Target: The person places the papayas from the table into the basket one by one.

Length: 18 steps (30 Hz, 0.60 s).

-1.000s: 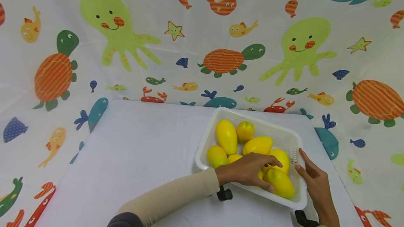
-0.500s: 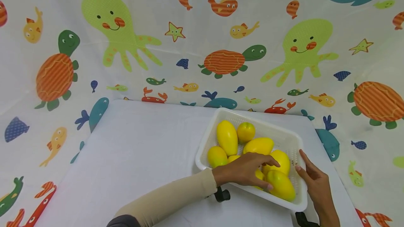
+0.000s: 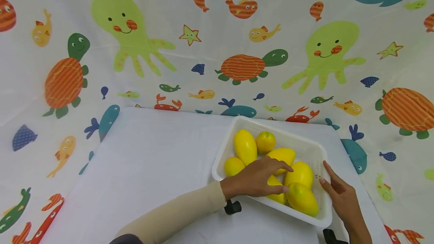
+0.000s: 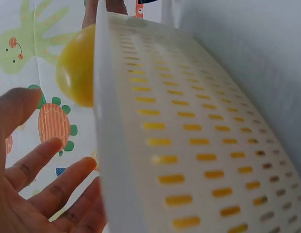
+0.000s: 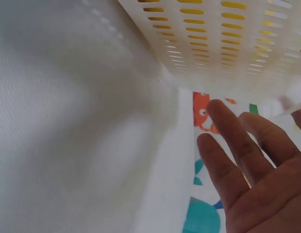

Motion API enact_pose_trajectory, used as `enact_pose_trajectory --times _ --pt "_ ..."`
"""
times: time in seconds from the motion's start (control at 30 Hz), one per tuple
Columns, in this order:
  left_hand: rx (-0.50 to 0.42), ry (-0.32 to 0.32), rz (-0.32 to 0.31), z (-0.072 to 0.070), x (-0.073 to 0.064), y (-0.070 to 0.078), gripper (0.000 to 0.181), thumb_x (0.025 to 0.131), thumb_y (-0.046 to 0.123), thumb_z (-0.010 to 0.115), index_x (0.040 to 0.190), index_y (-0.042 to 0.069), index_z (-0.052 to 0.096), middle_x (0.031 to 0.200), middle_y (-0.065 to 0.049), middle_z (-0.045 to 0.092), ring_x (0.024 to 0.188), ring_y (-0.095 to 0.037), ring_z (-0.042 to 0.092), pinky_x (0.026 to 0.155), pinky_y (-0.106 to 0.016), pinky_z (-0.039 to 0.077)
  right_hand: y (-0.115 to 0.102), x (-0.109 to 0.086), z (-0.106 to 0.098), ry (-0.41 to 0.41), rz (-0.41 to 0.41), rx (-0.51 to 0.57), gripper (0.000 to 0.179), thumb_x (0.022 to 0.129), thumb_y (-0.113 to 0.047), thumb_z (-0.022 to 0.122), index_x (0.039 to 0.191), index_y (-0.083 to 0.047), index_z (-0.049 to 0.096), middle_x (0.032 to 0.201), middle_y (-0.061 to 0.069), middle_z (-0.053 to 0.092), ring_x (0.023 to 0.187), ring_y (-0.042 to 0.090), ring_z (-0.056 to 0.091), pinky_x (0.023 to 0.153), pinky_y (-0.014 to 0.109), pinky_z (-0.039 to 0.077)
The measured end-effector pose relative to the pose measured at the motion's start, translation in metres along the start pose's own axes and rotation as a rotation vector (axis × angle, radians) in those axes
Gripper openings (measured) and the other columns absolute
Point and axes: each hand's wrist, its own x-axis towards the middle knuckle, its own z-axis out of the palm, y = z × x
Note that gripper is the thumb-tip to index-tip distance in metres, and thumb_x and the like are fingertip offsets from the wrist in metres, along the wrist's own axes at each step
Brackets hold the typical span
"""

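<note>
A white plastic basket [image 3: 306, 144] stands on the table with several yellow fruits in it. Some are long and mango-like, such as the mango [image 3: 303, 199] at the front right; a rounder yellow fruit [image 3: 266, 142] lies at the back. My left hand [image 3: 259, 176] reaches over the front rim, thumb and fingers spread above the fruits. The left wrist view shows its fingers [image 4: 68, 187] apart with nothing between them, and one yellow fruit [image 4: 76, 68] beyond. At the basket's right side, my right hand [image 3: 344, 195] touches the rim with thumb and forefinger, its other fingers [image 5: 238, 141] extended outside the wall.
White cloth covers the table [image 3: 156, 161], which extends to the left of the basket. Behind and beside it hangs a curtain [image 3: 210, 29] printed with sea animals. The basket's perforated wall [image 4: 189, 141] fills much of the left wrist view.
My left hand has drawn back slightly to the left over the fruits, uncovering more of the ones at the front right. The right hand stays at the rim. The head view shifts a little.
</note>
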Motion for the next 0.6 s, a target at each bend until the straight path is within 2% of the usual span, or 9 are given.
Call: enact_pose_trajectory --times 0.07,0.17,0.23,0.3,0.4,0.47,0.6 --pt "0.020 0.035 -0.007 -0.004 -0.004 -0.001 0.052 0.104 0.049 0.065 0.149 0.026 0.059 0.152 0.013 0.061 0.139 -0.010 0.055 0.121 -0.029 0.043 -0.002 -0.001 -0.004 -0.012 -0.011 -0.059 0.067 0.107 -0.054 0.055 0.165 -0.039 0.024 0.170 0.001 0.028 0.145 0.055 0.044 0.077 0.035 0.067" --pt "0.094 0.094 -0.013 -0.011 -0.011 -0.002 0.051 0.104 0.048 0.065 0.149 0.025 0.059 0.151 0.012 0.062 0.140 -0.012 0.053 0.121 -0.028 0.043 -0.006 -0.004 -0.009 -0.008 -0.057 -0.169 0.066 0.110 -0.051 0.052 0.167 -0.035 0.023 0.169 0.014 0.031 0.141 0.060 0.047 0.087 0.050 0.062" --pt "0.155 0.134 -0.020 -0.017 -0.017 -0.003 0.051 0.104 0.047 0.066 0.149 0.024 0.058 0.151 0.010 0.062 0.138 -0.013 0.053 0.120 -0.027 0.044 -0.010 -0.006 -0.013 -0.011 -0.066 -0.234 0.068 0.110 -0.053 0.049 0.168 -0.034 0.019 0.170 0.019 0.028 0.141 0.062 0.045 0.096 0.059 0.055" --pt "0.216 0.180 -0.031 -0.023 -0.023 -0.005 0.052 0.103 0.046 0.068 0.149 0.023 0.058 0.150 0.007 0.062 0.137 -0.015 0.054 0.118 -0.028 0.046 -0.014 -0.007 -0.017 -0.010 -0.066 -0.286 0.071 0.110 -0.056 0.047 0.169 -0.034 0.014 0.172 0.020 0.022 0.146 0.062 0.038 0.105 0.070 0.043" --pt "0.270 0.234 -0.063 -0.033 -0.032 -0.008 0.054 0.102 0.046 0.069 0.149 0.021 0.060 0.151 0.001 0.061 0.137 -0.019 0.054 0.118 -0.034 0.048 -0.023 -0.009 -0.023 -0.015 -0.072 -0.341 0.074 0.110 -0.058 0.045 0.170 -0.034 0.009 0.176 0.018 0.010 0.153 0.063 0.023 0.104 0.084 0.031" --pt "0.302 0.246 -0.100 -0.039 -0.039 -0.010 0.056 0.101 0.047 0.069 0.149 0.020 0.059 0.153 -0.003 0.059 0.141 -0.021 0.052 0.120 -0.039 0.048 -0.027 -0.011 -0.026 -0.007 -0.112 -0.361 0.075 0.110 -0.056 0.046 0.170 -0.031 0.010 0.176 0.019 0.006 0.155 0.063 0.017 0.102 0.089 0.025" --pt "0.344 0.221 -0.200 -0.048 -0.053 -0.016 0.064 0.101 0.051 0.068 0.155 0.020 0.054 0.163 -0.008 0.050 0.150 -0.026 0.044 0.123 -0.047 0.044 -0.034 -0.014 -0.031 0.012 -0.223 -0.386 0.075 0.111 -0.047 0.050 0.171 -0.022 0.011 0.175 0.025 0.000 0.153 0.068 0.011 0.102 0.092 0.017"
